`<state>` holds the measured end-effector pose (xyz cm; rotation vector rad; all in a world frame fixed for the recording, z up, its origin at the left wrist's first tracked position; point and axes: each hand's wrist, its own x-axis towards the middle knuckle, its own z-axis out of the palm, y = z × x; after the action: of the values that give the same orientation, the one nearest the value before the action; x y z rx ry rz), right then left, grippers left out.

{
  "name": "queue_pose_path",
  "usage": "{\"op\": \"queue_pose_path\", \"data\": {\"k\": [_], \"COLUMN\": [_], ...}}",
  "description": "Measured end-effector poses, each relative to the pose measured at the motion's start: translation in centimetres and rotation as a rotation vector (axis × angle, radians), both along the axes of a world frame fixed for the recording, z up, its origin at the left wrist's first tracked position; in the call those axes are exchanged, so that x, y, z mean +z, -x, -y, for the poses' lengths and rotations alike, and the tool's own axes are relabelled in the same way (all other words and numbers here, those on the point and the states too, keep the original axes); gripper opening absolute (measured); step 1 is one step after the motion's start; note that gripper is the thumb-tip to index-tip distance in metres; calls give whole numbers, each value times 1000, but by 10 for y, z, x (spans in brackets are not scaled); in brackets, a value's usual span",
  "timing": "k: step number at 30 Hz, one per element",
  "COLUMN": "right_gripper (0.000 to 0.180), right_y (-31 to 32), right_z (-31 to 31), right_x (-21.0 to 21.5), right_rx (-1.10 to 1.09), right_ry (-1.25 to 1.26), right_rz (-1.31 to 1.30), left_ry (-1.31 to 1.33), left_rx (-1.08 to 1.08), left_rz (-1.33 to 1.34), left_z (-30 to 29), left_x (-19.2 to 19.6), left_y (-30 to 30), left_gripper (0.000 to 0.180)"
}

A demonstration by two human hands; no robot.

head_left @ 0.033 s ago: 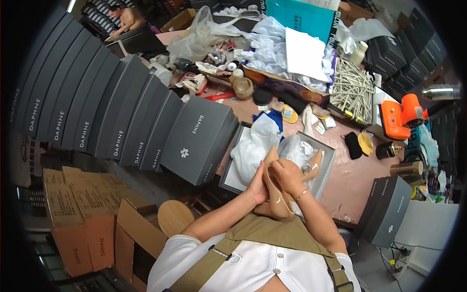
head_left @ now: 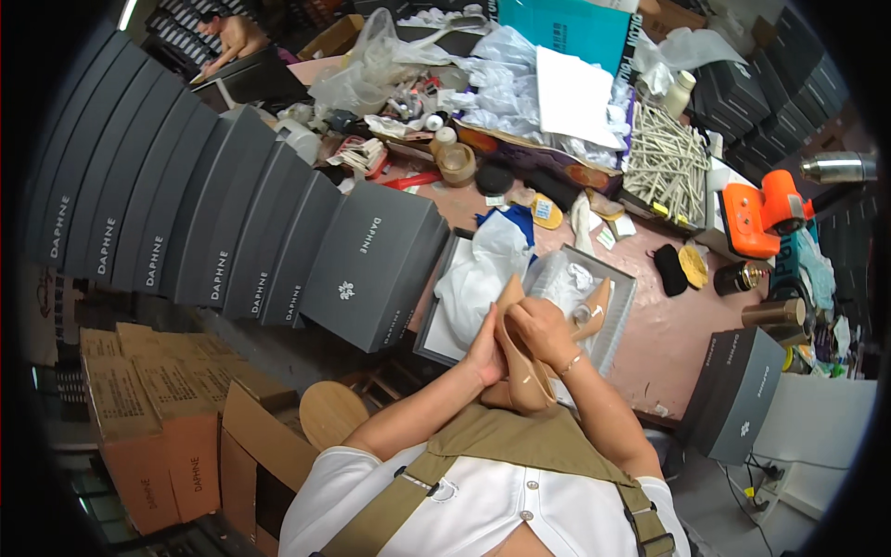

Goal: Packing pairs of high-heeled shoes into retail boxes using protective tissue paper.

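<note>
A beige high-heeled pump (head_left: pixel 529 388) is held close to my chest, its pointed toe away from me. My left hand (head_left: pixel 485 351) is closed round its left side. My right hand (head_left: pixel 542 330) has its fingers curled at the shoe's opening; the fingertips are hidden, so what they pinch there cannot be made out. A second beige pump (head_left: pixel 594 314) lies just right of my right hand, in an open grey shoebox part (head_left: pixel 624 320) with white paper. Crumpled white tissue (head_left: pixel 483 278) fills the dark-edged box part (head_left: pixel 434 330) on the left.
Grey shoeboxes (head_left: pixel 371 260) stand in a long row at left; another box (head_left: pixel 733 395) is at right. Along the table's back are a bin of white sticks (head_left: pixel 665 167), a paper-filled carton (head_left: pixel 548 153) and an orange tool (head_left: pixel 754 227). A person (head_left: pixel 232 42) works far left.
The whole view has shifted slightly, with things appearing a little farther left. Both hands keep hold of the same pump in nearly the same pose.
</note>
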<state>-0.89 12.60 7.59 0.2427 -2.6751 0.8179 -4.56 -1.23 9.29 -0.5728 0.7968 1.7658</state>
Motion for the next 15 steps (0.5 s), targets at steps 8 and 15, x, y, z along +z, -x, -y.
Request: {"op": "queue_pose_path", "data": {"k": [8, 15], "right_gripper": [14, 18], "right_y": [-11, -27], "right_z": [0, -38], "right_x": [-4, 20], "right_rx": [-65, -273], "right_ry": [148, -2], "right_rz": [31, 54], "left_ry": [5, -28], "left_rx": [-51, -51], "left_rz": [-21, -13], "left_z": [3, 18], "left_x": [-14, -39], "left_y": [1, 21], "left_gripper": [74, 71]}}
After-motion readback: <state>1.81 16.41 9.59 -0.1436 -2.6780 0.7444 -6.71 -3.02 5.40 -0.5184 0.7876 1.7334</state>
